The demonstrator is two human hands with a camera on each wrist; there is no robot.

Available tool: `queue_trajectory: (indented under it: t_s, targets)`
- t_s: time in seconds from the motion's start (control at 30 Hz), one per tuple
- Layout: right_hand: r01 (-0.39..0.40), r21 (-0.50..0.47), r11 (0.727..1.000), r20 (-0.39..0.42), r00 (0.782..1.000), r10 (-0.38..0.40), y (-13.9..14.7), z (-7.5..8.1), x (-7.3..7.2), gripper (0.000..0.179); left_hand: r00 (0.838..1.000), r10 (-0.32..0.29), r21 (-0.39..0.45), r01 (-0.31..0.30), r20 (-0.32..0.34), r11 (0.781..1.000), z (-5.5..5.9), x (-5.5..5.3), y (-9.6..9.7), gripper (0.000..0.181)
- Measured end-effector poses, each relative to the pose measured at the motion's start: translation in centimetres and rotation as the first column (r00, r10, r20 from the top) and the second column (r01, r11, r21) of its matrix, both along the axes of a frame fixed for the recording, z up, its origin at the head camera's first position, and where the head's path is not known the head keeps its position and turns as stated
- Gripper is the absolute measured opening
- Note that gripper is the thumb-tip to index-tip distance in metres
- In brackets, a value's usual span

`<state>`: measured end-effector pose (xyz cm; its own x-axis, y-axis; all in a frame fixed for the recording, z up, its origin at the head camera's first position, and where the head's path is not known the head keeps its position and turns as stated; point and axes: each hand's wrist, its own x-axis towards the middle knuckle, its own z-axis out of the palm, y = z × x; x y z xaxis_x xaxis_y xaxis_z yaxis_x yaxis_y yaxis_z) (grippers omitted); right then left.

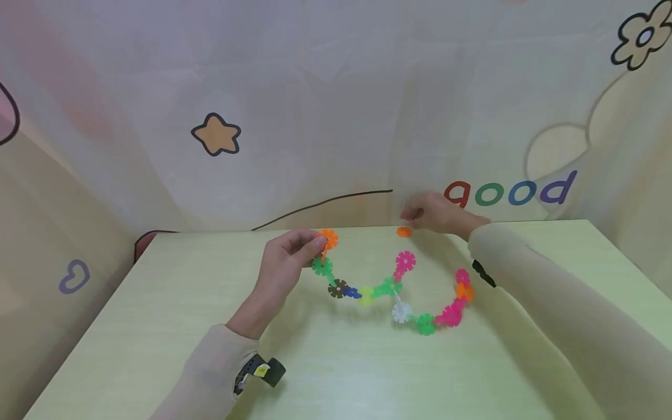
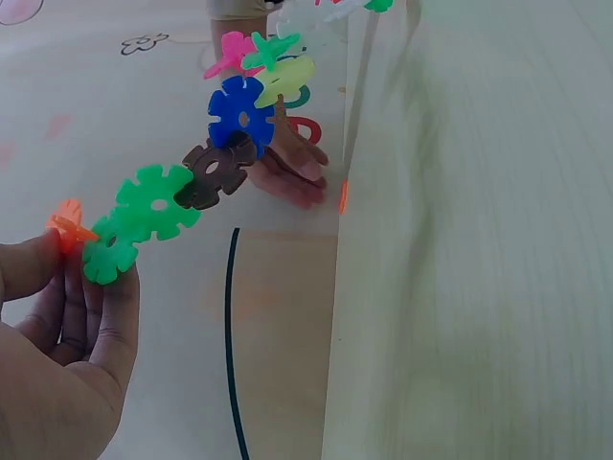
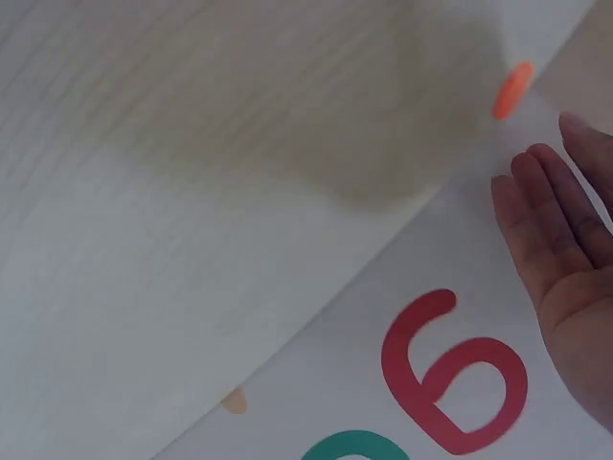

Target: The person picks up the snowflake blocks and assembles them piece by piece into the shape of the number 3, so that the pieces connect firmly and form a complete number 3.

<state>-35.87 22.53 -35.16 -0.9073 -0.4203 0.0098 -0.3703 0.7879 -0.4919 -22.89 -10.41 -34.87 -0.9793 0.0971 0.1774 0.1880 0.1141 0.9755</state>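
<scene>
My left hand point(image 1: 286, 259) pinches an orange snowflake disc point(image 1: 329, 239) between thumb and fingers. That disc is one end of a curving chain of interlocked plastic snowflake discs. From it follow a green disc point(image 2: 158, 203), a brown one point(image 2: 215, 172), a blue one point(image 2: 239, 113) and a yellow one point(image 1: 366, 295). Past a white disc point(image 1: 402, 312) the chain bends up to pink discs point(image 1: 452, 313), and a pink branch point(image 1: 405, 261) sticks up mid-chain. Near the far table edge, my right hand point(image 1: 433, 211) holds nothing, its fingers loosely extended beside a separate orange disc point(image 3: 513, 90).
The pale wooden table point(image 1: 173, 326) runs back to a printed cloth backdrop point(image 1: 315, 116) with coloured letters and a star. Dark straps with devices sit on both wrists, the left one point(image 1: 257, 371) over the sleeve. Shadows of the arms fall on the tabletop.
</scene>
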Motion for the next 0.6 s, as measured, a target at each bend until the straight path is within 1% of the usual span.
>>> queue_trajectory:
  t_s: [0.17, 0.4, 0.5, 0.6]
  targets:
    - [-0.018, 0.042, 0.999, 0.021, 1.0, 0.017, -0.1, -0.9, -0.4, 0.021, 1.0, -0.007, 0.006, 0.007, -0.002, 1.0, 0.0, 0.0, -0.1, 0.018]
    - [-0.02, 0.093, 0.995, -0.011, 1.0, 0.021, -0.3, -1.9, -0.6, 0.016, 0.999, -0.034, 0.018, 0.035, -0.012, 0.999, 0.2, -0.1, -0.1, 0.018]
    - [-0.018, 0.108, 0.994, -0.006, 1.0, 0.019, -0.5, -2.0, -0.7, 0.014, 0.999, -0.034, 0.014, 0.034, -0.015, 0.999, 0.2, 0.0, -0.2, 0.018]
    - [-0.008, 0.113, 0.994, 0.019, 1.0, 0.006, -0.8, -1.9, -0.6, 0.015, 0.999, -0.033, 0.008, 0.034, -0.016, 0.999, 0.1, 0.0, -0.3, 0.018]
